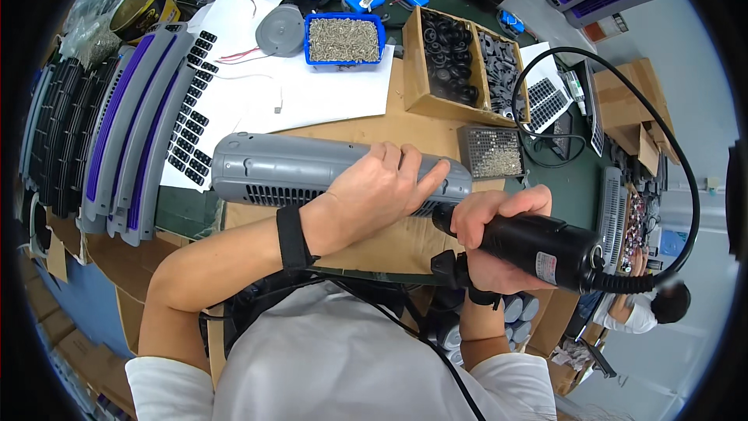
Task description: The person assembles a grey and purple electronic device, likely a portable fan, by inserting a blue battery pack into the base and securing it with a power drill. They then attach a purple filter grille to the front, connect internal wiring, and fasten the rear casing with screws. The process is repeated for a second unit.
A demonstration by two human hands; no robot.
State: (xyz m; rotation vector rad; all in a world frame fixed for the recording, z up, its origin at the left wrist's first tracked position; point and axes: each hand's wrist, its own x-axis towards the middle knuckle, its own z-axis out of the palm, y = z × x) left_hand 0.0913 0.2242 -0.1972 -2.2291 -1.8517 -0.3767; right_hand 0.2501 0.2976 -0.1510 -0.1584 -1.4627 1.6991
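A long grey plastic housing (pixel 273 157) with rows of vent slots lies across brown cardboard on the table. My left hand (pixel 374 191) grips its middle and right part, fingers over the top; a black band circles that wrist. In my right hand (pixel 477 222) is a black electric screwdriver (pixel 545 248), fingers wrapped round its body. The driver's nose points left and meets the housing's near edge at the right end; its bit is hidden there. A black strap is on my right wrist too.
A blue tray (pixel 343 66) of screws sits on white paper (pixel 343 97). Right of it are a wooden box (pixel 425 90) of black parts and a small screw tray (pixel 467 160). Grey-purple housings (pixel 128 132) stand left. The driver's cable (pixel 672 136) arcs right; another person (pixel 635 316) sits beyond.
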